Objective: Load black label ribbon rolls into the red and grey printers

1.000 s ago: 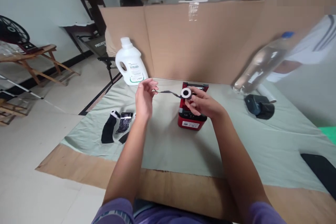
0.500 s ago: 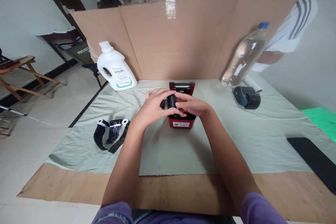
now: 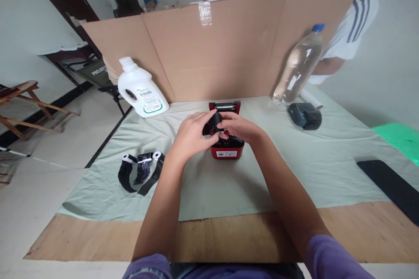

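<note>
Both my hands meet over a small red printer standing on the pale green cloth. My left hand and my right hand are both closed around a black ribbon roll, held just above the printer's top. The printer's open back end shows beyond my fingers. To the left on the cloth lie three unrolled black ribbon pieces with white cores.
A white detergent jug stands at the back left, a clear water bottle at the back right beside a dark device. A cardboard screen walls the back. A black flat object lies right. Another person's sleeve shows behind.
My left hand, which held the ribbon's loose end stretched out to the left, has come in to the roll. Both hands now grip the roll low over the printer.
</note>
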`<action>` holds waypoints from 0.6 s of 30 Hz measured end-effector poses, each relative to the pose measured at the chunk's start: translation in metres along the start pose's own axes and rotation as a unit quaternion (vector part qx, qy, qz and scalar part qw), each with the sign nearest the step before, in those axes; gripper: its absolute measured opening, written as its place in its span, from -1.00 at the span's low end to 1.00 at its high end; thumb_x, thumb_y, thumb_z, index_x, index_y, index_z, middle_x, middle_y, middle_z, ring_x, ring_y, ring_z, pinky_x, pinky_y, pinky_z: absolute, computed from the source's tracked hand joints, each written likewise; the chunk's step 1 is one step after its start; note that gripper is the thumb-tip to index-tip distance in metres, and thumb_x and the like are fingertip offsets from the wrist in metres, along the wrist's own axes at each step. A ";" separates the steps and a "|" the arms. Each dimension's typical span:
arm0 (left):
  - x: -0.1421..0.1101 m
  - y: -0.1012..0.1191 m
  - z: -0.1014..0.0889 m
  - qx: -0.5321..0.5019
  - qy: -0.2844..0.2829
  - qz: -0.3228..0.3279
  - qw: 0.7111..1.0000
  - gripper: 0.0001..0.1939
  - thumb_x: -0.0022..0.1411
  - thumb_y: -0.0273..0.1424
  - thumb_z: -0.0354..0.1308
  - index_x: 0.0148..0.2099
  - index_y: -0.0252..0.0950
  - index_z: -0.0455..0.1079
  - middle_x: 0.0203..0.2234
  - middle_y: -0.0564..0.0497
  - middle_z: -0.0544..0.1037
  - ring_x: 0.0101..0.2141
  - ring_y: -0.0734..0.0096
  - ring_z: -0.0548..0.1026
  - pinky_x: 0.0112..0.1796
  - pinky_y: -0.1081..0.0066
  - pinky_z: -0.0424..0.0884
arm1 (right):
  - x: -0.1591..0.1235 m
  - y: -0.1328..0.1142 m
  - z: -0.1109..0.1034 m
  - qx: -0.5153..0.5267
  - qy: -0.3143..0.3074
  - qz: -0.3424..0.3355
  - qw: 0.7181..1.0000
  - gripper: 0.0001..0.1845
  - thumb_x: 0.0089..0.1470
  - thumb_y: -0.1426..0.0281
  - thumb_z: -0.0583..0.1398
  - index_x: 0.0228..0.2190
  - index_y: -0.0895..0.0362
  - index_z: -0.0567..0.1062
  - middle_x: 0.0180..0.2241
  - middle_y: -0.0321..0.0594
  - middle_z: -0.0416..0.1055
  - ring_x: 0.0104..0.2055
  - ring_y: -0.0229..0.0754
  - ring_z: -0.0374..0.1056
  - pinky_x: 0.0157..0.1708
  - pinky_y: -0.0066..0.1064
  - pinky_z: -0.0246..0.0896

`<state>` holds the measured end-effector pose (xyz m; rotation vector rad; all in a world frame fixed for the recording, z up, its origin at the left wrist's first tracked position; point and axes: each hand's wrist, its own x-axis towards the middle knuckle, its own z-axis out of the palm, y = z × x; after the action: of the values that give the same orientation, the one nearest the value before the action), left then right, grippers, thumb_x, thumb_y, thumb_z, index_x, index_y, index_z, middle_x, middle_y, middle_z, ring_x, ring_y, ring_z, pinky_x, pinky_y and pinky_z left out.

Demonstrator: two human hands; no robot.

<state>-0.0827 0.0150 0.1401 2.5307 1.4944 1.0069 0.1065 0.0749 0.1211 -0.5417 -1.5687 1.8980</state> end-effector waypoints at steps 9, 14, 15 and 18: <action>-0.001 0.007 0.004 0.064 0.016 -0.029 0.997 -0.35 0.17 -0.32 0.25 0.32 -0.22 0.35 0.08 -0.10 0.60 0.00 0.04 0.58 0.01 0.20 0.47 | -0.005 -0.008 -0.002 -0.048 -0.007 0.008 0.999 -0.83 0.08 0.34 0.31 -0.36 0.16 0.44 -0.50 -0.34 0.31 -0.52 -0.36 0.22 -0.50 -0.51 0.13; -0.003 0.004 0.017 0.059 0.042 -0.041 0.997 -0.29 0.21 -0.30 0.24 0.39 -0.25 0.24 0.07 -0.15 0.60 -0.02 0.07 0.60 0.01 0.22 0.47 | -0.007 -0.009 -0.004 -0.037 0.008 0.003 0.999 -0.82 0.07 0.33 0.32 -0.33 0.14 0.44 -0.52 -0.37 0.30 -0.53 -0.36 0.19 -0.49 -0.51 0.13; -0.003 0.004 0.019 0.055 0.048 -0.035 0.997 -0.29 0.22 -0.31 0.24 0.39 -0.25 0.23 0.09 -0.16 0.59 -0.02 0.08 0.60 0.02 0.22 0.46 | -0.007 -0.010 -0.005 -0.039 0.010 0.002 0.999 -0.82 0.07 0.33 0.32 -0.33 0.14 0.44 -0.52 -0.37 0.29 -0.53 -0.36 0.18 -0.49 -0.51 0.12; -0.003 0.003 0.021 0.045 0.061 -0.013 0.997 -0.32 0.24 -0.34 0.23 0.38 -0.21 0.23 0.15 -0.14 0.55 0.03 0.11 0.57 0.08 0.21 0.42 | -0.009 -0.012 -0.006 -0.063 0.015 -0.004 0.998 -0.83 0.08 0.34 0.30 -0.35 0.13 0.42 -0.55 -0.39 0.27 -0.53 -0.35 0.16 -0.49 -0.50 0.09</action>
<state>-0.0701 0.0170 0.1229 2.5435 1.6348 1.1350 0.1194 0.0742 0.1308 -0.6135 -1.6765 1.7859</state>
